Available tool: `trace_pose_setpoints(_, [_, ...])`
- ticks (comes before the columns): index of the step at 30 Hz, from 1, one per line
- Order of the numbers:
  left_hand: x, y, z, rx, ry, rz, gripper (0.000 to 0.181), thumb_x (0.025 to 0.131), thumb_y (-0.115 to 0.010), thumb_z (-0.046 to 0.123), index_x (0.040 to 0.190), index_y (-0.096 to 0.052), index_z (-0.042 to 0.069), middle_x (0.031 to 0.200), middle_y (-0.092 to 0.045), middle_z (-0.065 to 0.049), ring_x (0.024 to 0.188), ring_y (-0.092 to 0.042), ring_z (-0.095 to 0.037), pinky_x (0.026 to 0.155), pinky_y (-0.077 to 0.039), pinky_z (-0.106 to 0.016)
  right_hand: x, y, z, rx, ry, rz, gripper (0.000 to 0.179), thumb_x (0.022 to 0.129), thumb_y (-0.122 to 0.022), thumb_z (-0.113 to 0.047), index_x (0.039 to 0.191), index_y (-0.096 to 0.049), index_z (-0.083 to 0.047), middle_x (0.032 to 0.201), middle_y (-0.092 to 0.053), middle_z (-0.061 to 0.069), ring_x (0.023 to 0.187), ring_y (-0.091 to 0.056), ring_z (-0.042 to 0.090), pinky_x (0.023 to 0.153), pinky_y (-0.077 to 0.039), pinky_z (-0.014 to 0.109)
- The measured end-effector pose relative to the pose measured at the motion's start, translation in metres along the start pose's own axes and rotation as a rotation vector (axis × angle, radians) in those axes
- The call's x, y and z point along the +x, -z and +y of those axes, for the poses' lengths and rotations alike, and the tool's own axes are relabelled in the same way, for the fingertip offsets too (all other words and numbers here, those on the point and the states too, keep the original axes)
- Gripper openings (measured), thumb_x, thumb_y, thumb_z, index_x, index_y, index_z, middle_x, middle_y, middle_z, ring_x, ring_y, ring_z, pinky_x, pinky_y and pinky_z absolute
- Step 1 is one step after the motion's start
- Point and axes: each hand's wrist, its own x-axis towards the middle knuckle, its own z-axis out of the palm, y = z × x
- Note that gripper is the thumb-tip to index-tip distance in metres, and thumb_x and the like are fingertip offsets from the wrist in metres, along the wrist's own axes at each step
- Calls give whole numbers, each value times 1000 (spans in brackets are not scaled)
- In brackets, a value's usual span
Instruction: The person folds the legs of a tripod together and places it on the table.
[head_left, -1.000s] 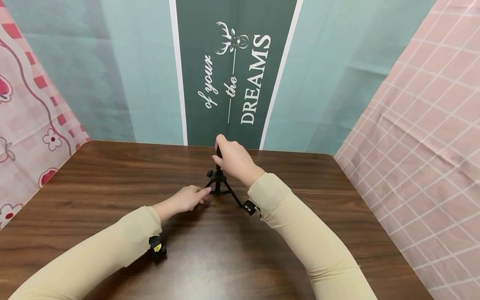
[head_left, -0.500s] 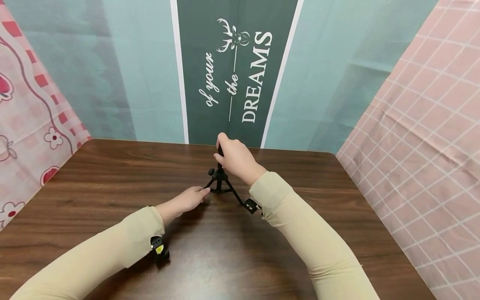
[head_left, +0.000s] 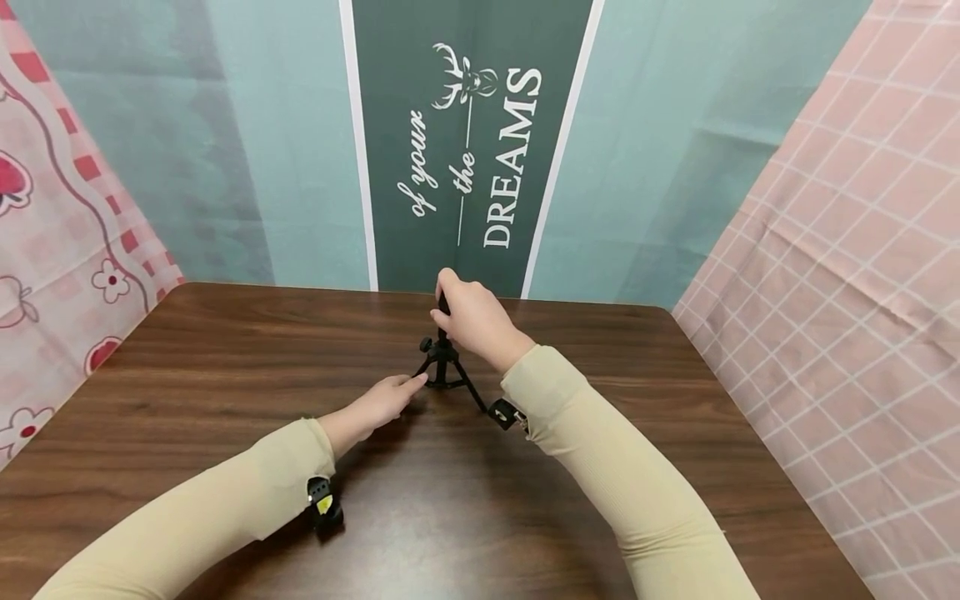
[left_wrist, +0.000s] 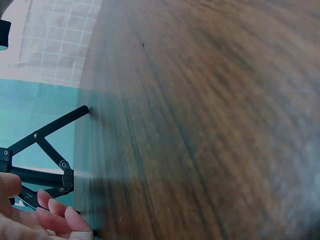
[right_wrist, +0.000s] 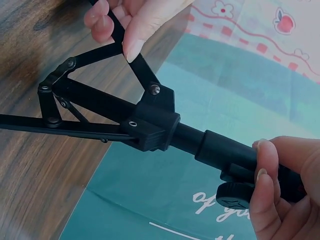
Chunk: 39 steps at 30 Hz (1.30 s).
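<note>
At the head view's centre, a tripod (head_left: 442, 356) is held, post (right_wrist: 222, 149) gripped by the right hand (head_left: 480, 319), one leg (right_wrist: 143, 71) pinched by the left hand (head_left: 384, 402).

Right hand (right_wrist: 270, 197) grips black tripod (right_wrist: 159, 120) by shaft (right_wrist: 225, 149); left hand (right_wrist: 145, 22) pinches leg (right_wrist: 142, 70).

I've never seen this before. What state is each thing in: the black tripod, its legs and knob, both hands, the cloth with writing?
Black tripod: about upright.
Tripod legs: spread apart.
Knob: on the column; tight or loose, I can't tell.
Left hand: pinching one leg.
Right hand: gripping the upper column.
Cloth with writing: hanging, lightly creased.
</note>
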Motion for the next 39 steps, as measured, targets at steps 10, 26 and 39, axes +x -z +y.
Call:
trace_pose_setpoints(10, [5, -4, -4, -54, -21, -10, 70, 99, -41, 40, 143, -21, -10, 140, -33, -30, 125, -38, -42, 99, -33, -52, -1, 0, 1, 27, 5, 5, 17, 93, -58, -17, 100, -46, -8, 67, -56, 1, 54, -56, 7, 56, -47, 26])
trace_pose_setpoints(26, [12, -2, -5, -91, -70, 24, 40, 95, -49, 19, 124, -51, -9, 110, -57, -16, 87, -55, -20, 84, -47, -39, 0, 1, 1, 30, 0, -12, 16, 94, -57, -18, 100, -45, -9, 67, -56, 1, 54, -57, 7, 54, -46, 26])
trace_pose_setpoints(39, [1, 6, 6, 781, -256, 112, 34, 97, -51, 25, 70, -62, 7, 60, -55, -7, 53, -51, -18, 53, -42, -32, 0, 0, 1, 43, 0, -15, 14, 94, -55, -19, 97, -44, -10, 66, -56, 1, 54, -56, 7, 54, -45, 26])
